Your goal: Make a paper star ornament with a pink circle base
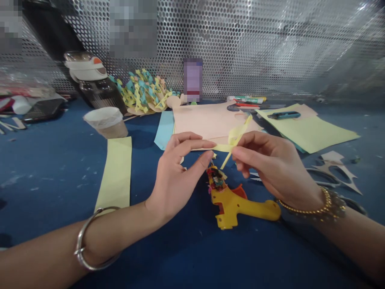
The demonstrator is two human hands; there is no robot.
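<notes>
A thin yellow paper strip [223, 147] stretches between my two hands, with a loop and a raised end near the right fingers. My right hand [267, 164] pinches it between thumb and forefinger. The fingertips of my left hand [180, 172] meet the strip's other end, the thumb just below the forefinger. Beneath the hands lies a yellow glue gun [237, 204], its front casing partly open with inner parts showing. Its tip is close to my left thumb. Behind the hands are a pale peach paper sheet [204, 120] and a light blue paper piece [165, 130].
To the left are a yellow paper strip [116, 172], a paper cup [108, 122] and a dark bottle [96, 88]. A pile of folded paper pieces [147, 90] sits behind. At right lie yellow sheets [313, 128], a cutter [284, 115], scissors [323, 176] and paper offcuts [345, 174].
</notes>
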